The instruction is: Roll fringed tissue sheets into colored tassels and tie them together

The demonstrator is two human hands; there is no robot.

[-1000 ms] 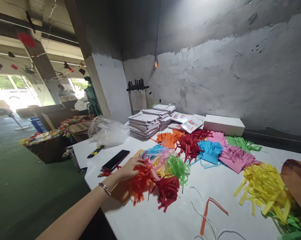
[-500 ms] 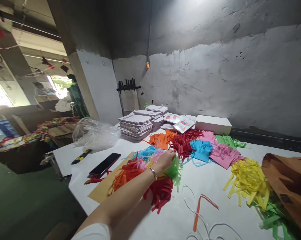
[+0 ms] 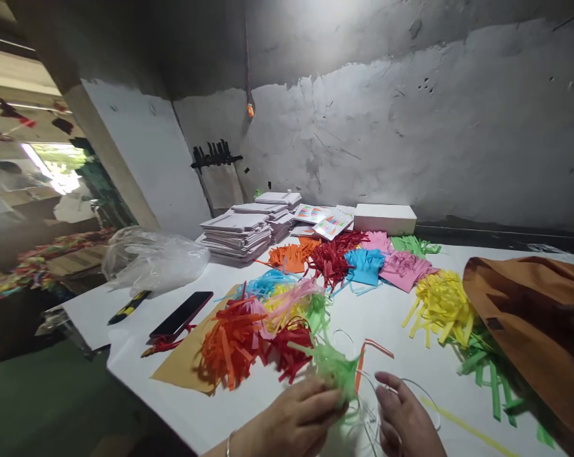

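A light green paper tassel (image 3: 335,368) is pinched in my left hand (image 3: 301,416), low in the view above the white table (image 3: 392,317). To its right is my right hand (image 3: 406,412), fingers apart and curved, holding nothing, beside thin white string (image 3: 375,416). An orange paper strip (image 3: 360,371) lies just beyond the hands. Behind my left hand rests a pile of tassels: orange (image 3: 230,346), dark red (image 3: 291,348), pink, yellow, blue and green, partly on a tan paper sheet (image 3: 182,368).
Fringed paper bundles (image 3: 363,263) lie farther back, before white card stacks (image 3: 237,235) and a white box (image 3: 385,219). A black phone (image 3: 181,314), a yellow-black cutter (image 3: 129,307) and a plastic bag (image 3: 153,257) are left. Brown fabric (image 3: 529,317) covers the right.
My left hand has drawn back from the pile toward me with a green tassel. My right hand has come into view. The camera view has shifted to the right.
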